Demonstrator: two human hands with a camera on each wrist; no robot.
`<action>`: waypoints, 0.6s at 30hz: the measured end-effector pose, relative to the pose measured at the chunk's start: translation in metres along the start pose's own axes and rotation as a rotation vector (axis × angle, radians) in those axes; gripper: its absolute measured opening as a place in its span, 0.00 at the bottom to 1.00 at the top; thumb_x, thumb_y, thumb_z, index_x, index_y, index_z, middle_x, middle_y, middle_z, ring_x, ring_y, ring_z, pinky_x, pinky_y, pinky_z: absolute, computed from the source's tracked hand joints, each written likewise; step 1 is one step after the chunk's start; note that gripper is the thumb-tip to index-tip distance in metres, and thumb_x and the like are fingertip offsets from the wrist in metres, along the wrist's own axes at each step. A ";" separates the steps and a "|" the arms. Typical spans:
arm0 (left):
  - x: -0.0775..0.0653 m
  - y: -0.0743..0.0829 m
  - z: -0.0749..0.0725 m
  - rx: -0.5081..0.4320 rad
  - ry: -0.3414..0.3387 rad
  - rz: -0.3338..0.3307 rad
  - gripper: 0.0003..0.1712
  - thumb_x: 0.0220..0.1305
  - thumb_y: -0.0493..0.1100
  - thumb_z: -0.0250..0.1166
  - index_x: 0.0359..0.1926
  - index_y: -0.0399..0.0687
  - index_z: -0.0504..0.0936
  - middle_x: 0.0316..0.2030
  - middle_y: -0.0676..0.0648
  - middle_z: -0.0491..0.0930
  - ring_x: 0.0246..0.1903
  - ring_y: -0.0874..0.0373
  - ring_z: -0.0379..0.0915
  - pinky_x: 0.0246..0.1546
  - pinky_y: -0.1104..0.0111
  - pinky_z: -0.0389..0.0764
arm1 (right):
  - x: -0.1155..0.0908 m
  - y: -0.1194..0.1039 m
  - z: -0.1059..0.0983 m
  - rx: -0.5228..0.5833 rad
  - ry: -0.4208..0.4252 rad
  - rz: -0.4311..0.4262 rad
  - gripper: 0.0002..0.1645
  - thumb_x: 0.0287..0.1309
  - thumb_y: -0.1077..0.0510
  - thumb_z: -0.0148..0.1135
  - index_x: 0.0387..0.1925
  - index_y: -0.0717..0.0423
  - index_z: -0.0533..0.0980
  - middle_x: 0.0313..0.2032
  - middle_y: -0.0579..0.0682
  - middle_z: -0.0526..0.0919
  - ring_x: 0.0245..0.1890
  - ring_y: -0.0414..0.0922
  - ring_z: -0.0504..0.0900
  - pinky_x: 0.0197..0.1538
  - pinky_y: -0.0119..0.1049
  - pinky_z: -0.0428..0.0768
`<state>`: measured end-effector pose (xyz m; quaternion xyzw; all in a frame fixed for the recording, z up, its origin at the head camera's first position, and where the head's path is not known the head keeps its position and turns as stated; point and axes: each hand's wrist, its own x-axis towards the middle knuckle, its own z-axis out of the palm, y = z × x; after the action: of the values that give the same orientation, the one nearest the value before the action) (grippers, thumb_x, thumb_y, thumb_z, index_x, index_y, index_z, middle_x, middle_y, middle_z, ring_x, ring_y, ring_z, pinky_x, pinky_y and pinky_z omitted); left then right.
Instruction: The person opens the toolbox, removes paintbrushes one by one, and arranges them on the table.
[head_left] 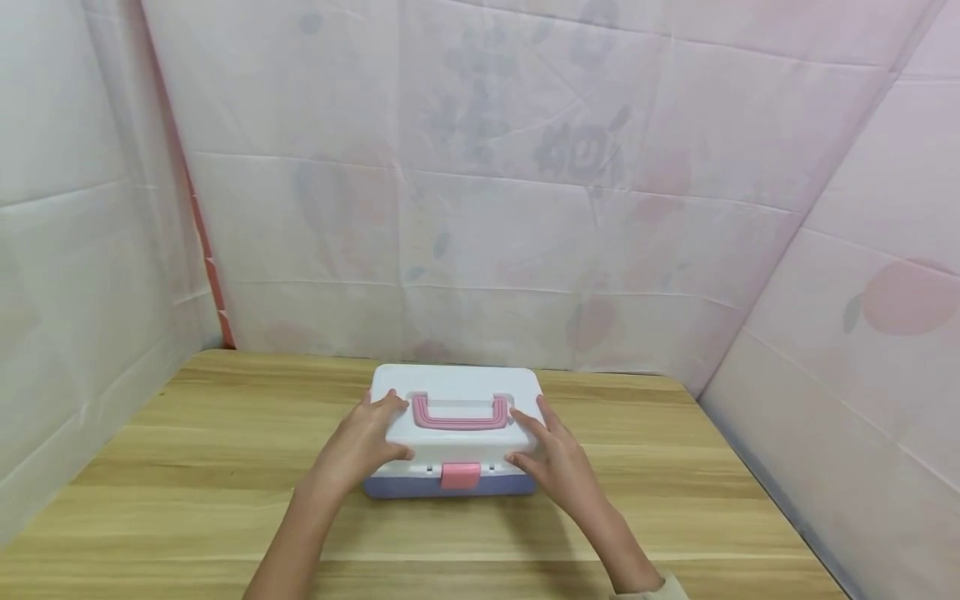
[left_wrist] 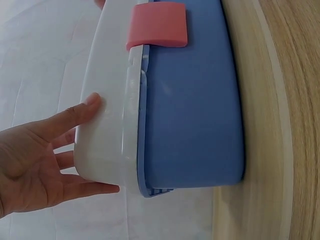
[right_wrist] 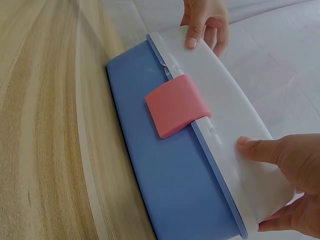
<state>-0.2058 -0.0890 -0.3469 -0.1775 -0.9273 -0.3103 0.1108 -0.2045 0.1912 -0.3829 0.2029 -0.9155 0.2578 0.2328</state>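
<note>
A plastic storage box (head_left: 453, 457) with a white lid (head_left: 461, 379) and a blue-purple base (left_wrist: 195, 120) stands on the table. A pink carry handle (head_left: 459, 423) lies folded down on the lid, and a pink latch (right_wrist: 177, 106) sits at the middle of the front, over the seam. My left hand (head_left: 362, 443) holds the lid's left end, its thumb on the front face and other fingers over the top and the end. At the right end my right hand (head_left: 561, 465) grips the lid the same way, thumb in front.
The wood-grain table (head_left: 225, 500) carries the box near its back edge. Pale printed sheets hang behind it as a back wall (head_left: 495, 208) and along the sides, with a left wall (head_left: 75, 250) and a right wall (head_left: 862, 375).
</note>
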 end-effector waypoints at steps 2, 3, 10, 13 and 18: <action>0.000 0.001 0.000 -0.005 -0.001 0.003 0.33 0.38 0.38 0.77 0.49 0.35 0.76 0.56 0.30 0.67 0.57 0.28 0.53 0.55 0.45 0.60 | -0.001 -0.001 -0.001 0.001 0.000 0.012 0.34 0.40 0.53 0.74 0.53 0.52 0.76 0.62 0.66 0.61 0.55 0.66 0.66 0.49 0.57 0.71; 0.001 0.001 0.000 -0.009 -0.003 0.004 0.33 0.38 0.37 0.77 0.49 0.35 0.76 0.56 0.30 0.67 0.57 0.28 0.53 0.55 0.45 0.60 | -0.002 -0.001 -0.002 0.003 0.000 0.018 0.34 0.39 0.54 0.74 0.53 0.51 0.76 0.62 0.66 0.61 0.55 0.66 0.67 0.49 0.57 0.71; 0.003 0.003 0.002 -0.007 -0.010 0.019 0.34 0.38 0.38 0.77 0.50 0.36 0.76 0.56 0.30 0.68 0.57 0.29 0.55 0.55 0.46 0.61 | -0.005 0.000 -0.005 0.004 0.008 0.042 0.34 0.38 0.55 0.75 0.53 0.51 0.76 0.62 0.66 0.61 0.54 0.66 0.67 0.48 0.57 0.72; 0.004 0.004 0.002 -0.002 -0.015 0.026 0.34 0.38 0.39 0.77 0.50 0.36 0.76 0.56 0.30 0.68 0.57 0.30 0.56 0.55 0.47 0.62 | -0.006 0.001 -0.007 -0.001 0.011 0.047 0.34 0.38 0.55 0.75 0.53 0.52 0.76 0.62 0.66 0.61 0.54 0.66 0.67 0.48 0.57 0.72; 0.004 0.005 0.001 0.010 -0.026 0.026 0.34 0.38 0.39 0.77 0.50 0.36 0.76 0.56 0.30 0.68 0.57 0.31 0.57 0.54 0.47 0.62 | -0.007 0.000 -0.007 0.009 0.020 0.047 0.34 0.38 0.55 0.75 0.53 0.51 0.77 0.62 0.65 0.62 0.55 0.65 0.67 0.49 0.56 0.72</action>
<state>-0.2076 -0.0841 -0.3439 -0.1929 -0.9279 -0.3018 0.1038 -0.1970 0.1964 -0.3812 0.1797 -0.9166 0.2692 0.2348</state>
